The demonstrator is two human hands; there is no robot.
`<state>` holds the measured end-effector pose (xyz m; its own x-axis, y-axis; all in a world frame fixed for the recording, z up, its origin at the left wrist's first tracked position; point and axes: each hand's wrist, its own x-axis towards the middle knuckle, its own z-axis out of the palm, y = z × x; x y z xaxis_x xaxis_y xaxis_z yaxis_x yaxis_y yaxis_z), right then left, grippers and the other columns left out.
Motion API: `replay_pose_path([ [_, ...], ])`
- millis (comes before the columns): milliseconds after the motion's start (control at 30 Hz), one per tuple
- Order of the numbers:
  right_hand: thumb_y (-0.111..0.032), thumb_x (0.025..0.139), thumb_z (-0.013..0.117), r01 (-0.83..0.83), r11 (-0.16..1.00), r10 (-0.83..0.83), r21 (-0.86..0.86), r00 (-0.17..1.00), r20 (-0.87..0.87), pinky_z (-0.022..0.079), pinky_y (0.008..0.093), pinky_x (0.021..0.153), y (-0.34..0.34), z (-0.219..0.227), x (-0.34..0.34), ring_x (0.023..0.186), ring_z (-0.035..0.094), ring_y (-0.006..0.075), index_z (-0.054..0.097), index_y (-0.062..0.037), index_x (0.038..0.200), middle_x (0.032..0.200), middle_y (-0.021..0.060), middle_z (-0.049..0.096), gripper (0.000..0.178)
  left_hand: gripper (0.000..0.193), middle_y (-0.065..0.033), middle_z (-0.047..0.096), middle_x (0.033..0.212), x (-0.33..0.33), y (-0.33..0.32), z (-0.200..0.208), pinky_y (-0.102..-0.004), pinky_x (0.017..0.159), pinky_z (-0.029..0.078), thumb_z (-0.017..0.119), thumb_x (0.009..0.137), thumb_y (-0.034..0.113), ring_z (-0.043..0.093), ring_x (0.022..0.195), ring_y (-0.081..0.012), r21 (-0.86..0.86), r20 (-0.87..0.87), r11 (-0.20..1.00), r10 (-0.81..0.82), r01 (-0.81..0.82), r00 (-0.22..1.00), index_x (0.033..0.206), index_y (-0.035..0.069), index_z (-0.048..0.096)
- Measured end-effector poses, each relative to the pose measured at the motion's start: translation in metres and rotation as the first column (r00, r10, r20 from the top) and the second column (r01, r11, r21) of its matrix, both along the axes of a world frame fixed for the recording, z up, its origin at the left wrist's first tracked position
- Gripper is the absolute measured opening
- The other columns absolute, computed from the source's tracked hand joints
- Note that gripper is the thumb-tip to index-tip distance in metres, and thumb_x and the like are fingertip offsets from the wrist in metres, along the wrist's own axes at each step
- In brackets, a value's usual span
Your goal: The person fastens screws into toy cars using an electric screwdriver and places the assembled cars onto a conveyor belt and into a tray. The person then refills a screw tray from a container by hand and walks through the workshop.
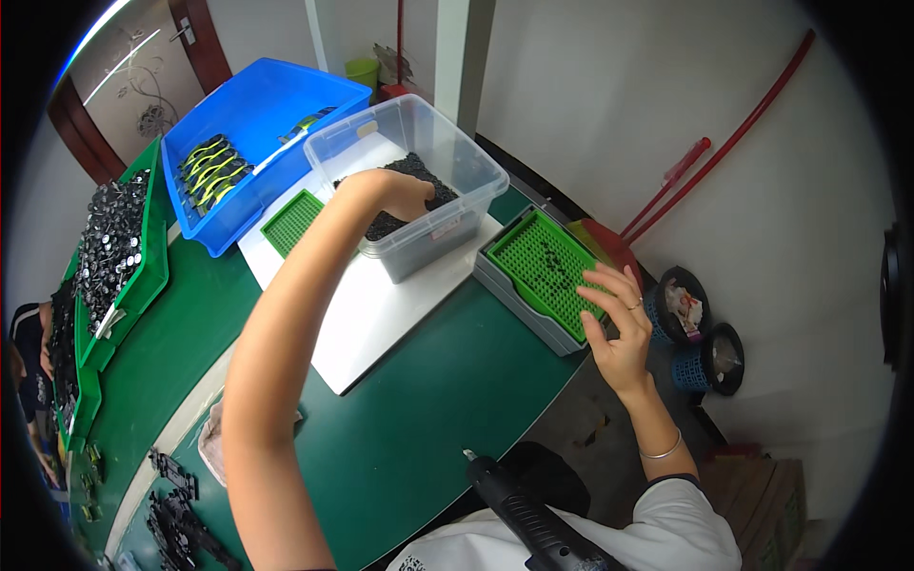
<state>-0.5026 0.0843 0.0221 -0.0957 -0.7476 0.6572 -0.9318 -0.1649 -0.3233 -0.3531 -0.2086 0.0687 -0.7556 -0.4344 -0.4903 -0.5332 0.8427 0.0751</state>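
Note:
My left hand [407, 193] reaches down into a clear plastic bin [438, 233], among a heap of tiny black parts [419, 169] too small to name. Its fingertips are hidden there, so I cannot see whether they grip anything. At the right, my right hand [621, 333] is open, fingers spread at the edge of a green perforated tray [533, 249]. That tray sits on a grey box [533, 305], with some small black pieces scattered over its holes. A black electric screwdriver [533, 519] points up-left in front of my body.
Behind the bin is a blue crate [214, 224] of black-and-yellow parts. Another green perforated tray [293, 224] lies on a white board [352, 333]. Green bins [143, 257] line the far left, where another person stands. Black parts [176, 519] and a cloth [211, 443] rest on the green table [400, 457].

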Motion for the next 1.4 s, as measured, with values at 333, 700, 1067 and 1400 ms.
replay_pose_path([
  [333, -0.033, 0.06, 0.078, 0.259, 0.966, -0.243, 0.001, 0.905, 0.351, 0.036, 0.0377, 0.088, 0.031, -0.056, 0.015, 0.102, 0.044, 0.0279, 0.033, -0.0014, 0.125, 0.114, 0.0154, 0.042, 0.086, 0.027, 0.0048, 0.052, 0.067, 0.01, 0.002, 0.011, -0.0195, 0.042, 0.033, 0.054, 0.081, 0.035, 0.04, 0.051, -0.004, 0.547, -0.11, 0.819, 0.277, -0.174, 0.954, 0.089, 0.012, 0.066],
  [700, -0.021, 0.051, 0.084, 0.236, 0.97, -0.239, 0.066, 0.847, 0.475, 0.032, 0.0404, 0.095, 0.022, -0.071, 0.016, 0.111, 0.04, 0.0303, 0.018, -0.0024, 0.133, 0.123, 0.0188, 0.037, 0.108, 0.023, 0.0024, 0.042, 0.067, 0.024, -0.007, 0.046, -0.0127, 0.033, 0.015, 0.044, 0.092, 0.029, 0.026, 0.043, -0.0011, 0.971, -0.209, 0.225, 0.961, -0.076, 0.181, 0.094, 0.008, 0.054],
  [1067, -0.026, 0.047, 0.086, 0.163, 0.986, -0.155, 0.029, 0.846, 0.51, 0.031, 0.0408, 0.093, 0.02, -0.075, 0.006, 0.107, 0.038, 0.0297, 0.016, -0.0025, 0.134, 0.117, 0.0165, 0.035, 0.114, 0.029, 0.0039, 0.033, 0.053, 0.018, -0.014, 0.044, -0.0181, 0.033, 0.014, 0.043, 0.091, 0.019, 0.025, 0.04, -0.0057, 0.782, 0.133, 0.003, 0.976, 0.624, -0.172, 0.063, 0.013, 0.04],
  [1400, -0.027, 0.048, 0.085, 0.16, 0.987, -0.148, 0.02, 0.854, 0.499, 0.032, 0.0407, 0.092, 0.019, -0.077, 0.006, 0.105, 0.039, 0.0283, 0.016, -0.0031, 0.134, 0.118, 0.0158, 0.035, 0.113, 0.031, 0.0022, 0.035, 0.055, 0.014, -0.01, 0.033, -0.0183, 0.03, 0.017, 0.035, 0.092, 0.025, 0.026, 0.04, -0.0073, 0.683, 0.301, -0.044, 0.927, 0.729, -0.226, 0.065, 0.012, 0.037],
])
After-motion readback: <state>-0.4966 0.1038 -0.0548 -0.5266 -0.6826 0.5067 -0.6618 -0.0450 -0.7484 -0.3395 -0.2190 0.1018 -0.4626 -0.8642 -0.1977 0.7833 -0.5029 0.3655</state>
